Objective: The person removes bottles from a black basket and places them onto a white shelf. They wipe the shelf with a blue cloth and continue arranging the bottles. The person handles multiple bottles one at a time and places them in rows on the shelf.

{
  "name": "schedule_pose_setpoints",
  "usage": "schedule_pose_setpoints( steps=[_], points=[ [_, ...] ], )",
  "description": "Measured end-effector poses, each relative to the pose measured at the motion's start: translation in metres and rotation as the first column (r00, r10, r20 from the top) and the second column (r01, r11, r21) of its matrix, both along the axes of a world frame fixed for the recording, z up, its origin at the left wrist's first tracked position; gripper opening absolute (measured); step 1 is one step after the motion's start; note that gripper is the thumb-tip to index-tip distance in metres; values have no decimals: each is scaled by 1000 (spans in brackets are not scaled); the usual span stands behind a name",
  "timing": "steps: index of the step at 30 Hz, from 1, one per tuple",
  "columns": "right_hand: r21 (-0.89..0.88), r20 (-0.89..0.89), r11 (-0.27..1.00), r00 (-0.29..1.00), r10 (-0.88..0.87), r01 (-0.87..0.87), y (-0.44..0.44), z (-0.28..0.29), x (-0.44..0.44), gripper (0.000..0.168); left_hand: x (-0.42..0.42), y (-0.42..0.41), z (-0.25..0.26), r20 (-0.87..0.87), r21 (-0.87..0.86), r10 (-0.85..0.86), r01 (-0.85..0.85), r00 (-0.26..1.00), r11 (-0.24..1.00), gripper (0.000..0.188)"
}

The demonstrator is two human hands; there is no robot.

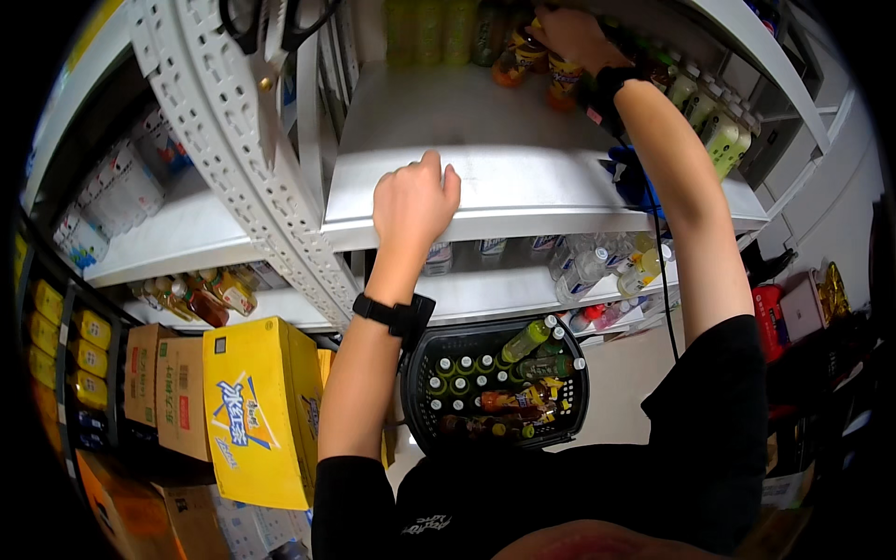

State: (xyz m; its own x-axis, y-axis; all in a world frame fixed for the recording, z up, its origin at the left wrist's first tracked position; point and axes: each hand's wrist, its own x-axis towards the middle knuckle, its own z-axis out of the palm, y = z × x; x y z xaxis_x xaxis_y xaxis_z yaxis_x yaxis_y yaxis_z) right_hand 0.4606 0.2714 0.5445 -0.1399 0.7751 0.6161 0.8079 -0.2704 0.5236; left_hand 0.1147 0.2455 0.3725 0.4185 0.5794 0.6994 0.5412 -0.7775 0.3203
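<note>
My left hand (pixel 417 199), a black band on its wrist, rests loosely closed on the front part of the white metal shelf (pixel 490 183), and no object shows in it. Further back, my right hand (pixel 575 36) reaches in among drink bottles and lies over the top of an iced-tea bottle (pixel 519 56) with a yellow and dark label. Its fingertips are partly hidden. A second such bottle (pixel 563 80) stands just in front of that hand. Green-tinted bottles (pixel 428 31) line the back of the shelf. Below, a black plastic basket (pixel 413 392) holds several bottles, some upright and some lying.
Pale-green bottles (pixel 721 133) stand at the shelf's right end, near a blue item (pixel 633 183) and a hanging black cable (pixel 658 245). Lower shelves hold clear bottles (pixel 582 274). A perforated upright (pixel 245 154) and a yellow carton (pixel 255 413) are at left. Scissors (pixel 269 35) hang above.
</note>
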Motion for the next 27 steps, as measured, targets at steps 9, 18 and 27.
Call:
schedule_pose_setpoints(
  steps=[9, 18, 27],
  points=[
    [-213, 132, 971, 981, 140, -110, -72, -30, -97, 38, -3, -1, 0, -32, -24, 26, -27, 999, 999, 26],
    [-322, 537, 898, 723, 435, -301, -173, -89, -195, 15, -3, 0, -1, 5, -74, 65, -65, 998, 995, 23],
    [-329, 375, 866, 790, 486, -376, -227, -44, -225, 18, -29, -17, -8, 290, 155, -379, 348, 879, 925, 40]
  ],
)
